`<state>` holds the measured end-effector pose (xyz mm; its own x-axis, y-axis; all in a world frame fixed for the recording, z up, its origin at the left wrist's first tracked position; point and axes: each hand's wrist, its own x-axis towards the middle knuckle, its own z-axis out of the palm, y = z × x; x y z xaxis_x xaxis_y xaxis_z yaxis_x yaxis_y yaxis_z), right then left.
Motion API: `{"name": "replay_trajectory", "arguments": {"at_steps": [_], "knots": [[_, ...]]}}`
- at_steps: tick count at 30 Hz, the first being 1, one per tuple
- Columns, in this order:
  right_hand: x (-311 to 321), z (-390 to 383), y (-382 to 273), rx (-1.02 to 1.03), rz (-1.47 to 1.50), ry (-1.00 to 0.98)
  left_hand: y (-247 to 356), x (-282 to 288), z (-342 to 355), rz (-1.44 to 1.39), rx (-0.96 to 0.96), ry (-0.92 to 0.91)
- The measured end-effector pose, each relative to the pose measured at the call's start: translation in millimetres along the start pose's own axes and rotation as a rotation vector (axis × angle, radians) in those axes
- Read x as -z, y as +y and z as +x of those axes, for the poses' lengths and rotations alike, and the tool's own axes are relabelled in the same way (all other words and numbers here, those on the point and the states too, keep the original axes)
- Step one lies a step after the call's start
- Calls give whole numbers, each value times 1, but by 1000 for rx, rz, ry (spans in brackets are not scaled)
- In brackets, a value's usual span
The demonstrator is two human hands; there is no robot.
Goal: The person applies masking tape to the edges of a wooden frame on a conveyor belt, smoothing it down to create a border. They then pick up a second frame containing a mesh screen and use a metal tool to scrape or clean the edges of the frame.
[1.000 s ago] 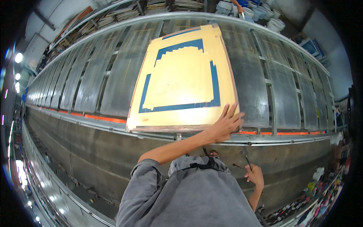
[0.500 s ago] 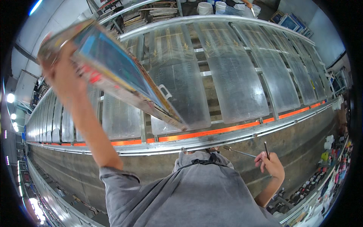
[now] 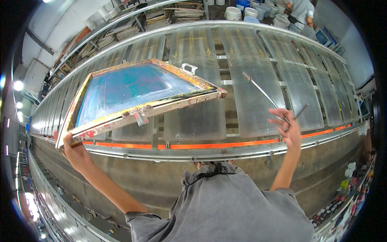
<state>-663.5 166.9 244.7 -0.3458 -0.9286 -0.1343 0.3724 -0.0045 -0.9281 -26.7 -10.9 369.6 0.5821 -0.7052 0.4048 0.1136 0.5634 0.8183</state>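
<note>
The framed screen [image 3: 121,97] has just been turned over: a second ago it lay with its yellow, blue-bordered face up, and now the blue mesh inside its worn rim faces upward. It is on the left, tilted above the clear panels [image 3: 197,123] of the long worktop [image 3: 181,155], and I can't tell whether any edge rests on them. The left hand [image 3: 75,148] grips its near left corner, fingers wrapped on the rim. The right hand [image 3: 287,126], which was out over the floor, now reaches across the orange strip [image 3: 225,144] with fingers partly curled around a long thin rod [image 3: 264,94] and a shorter dark stick [image 3: 301,110]. A white handle-shaped piece [image 3: 189,68] lies just beyond the screen's far right side. To my eye the flip itself is done, yet the screen isn't settled flat, and one hand alone carries it.
</note>
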Motion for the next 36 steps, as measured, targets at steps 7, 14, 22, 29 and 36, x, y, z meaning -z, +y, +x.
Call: {"name": "replay_trajectory", "arguments": {"at_steps": [7, 14, 22, 29, 36], "knots": [[-66, 114, 149, -97, -191, 60, -13, 105, -27, 105, 363, 87], [-141, 133, 199, -291, -112, 34, -16, 138, -50, 3, 456, 290], [-186, 139, 173, -369, 343, -103, -44, 207, -46, -478, 955, -45], [-158, 164, 158, -316, 305, -162, -73, 206, -34, 368, 1012, -314], [-88, 131, 157, -280, 138, -114, -65, 189, -55, 500, 935, -386]]}}
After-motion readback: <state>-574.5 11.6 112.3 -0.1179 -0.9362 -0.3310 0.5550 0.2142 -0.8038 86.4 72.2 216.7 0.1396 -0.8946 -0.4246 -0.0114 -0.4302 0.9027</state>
